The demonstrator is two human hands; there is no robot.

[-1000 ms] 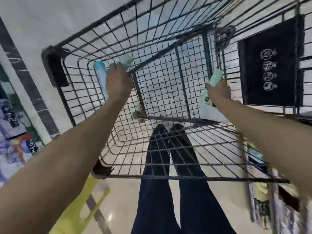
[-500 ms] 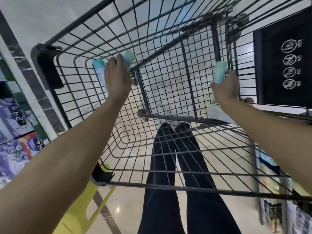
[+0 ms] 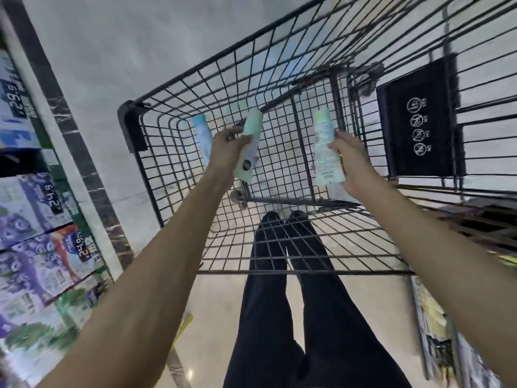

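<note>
Over the wire cart (image 3: pixel 363 272), my left hand (image 3: pixel 226 152) grips a blue tube (image 3: pixel 202 138) and a mint-green tube (image 3: pixel 250 135), and my right hand (image 3: pixel 352 161), well apart, clamps a pale printed tube (image 3: pixel 324 147). The blue tube's lower end hides behind my hand; labels blur. A black sign panel (image 3: pixel 416 119) hangs on the cart's right wall, and boxed goods (image 3: pixel 33 208) stand to its left.

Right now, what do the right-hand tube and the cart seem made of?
Pale green printed tube in the right hand: probably soft plastic, smooth, with a flattened end. Dark wire shopping cart: likely metal, thin welded grid, dull dark coating.
</note>
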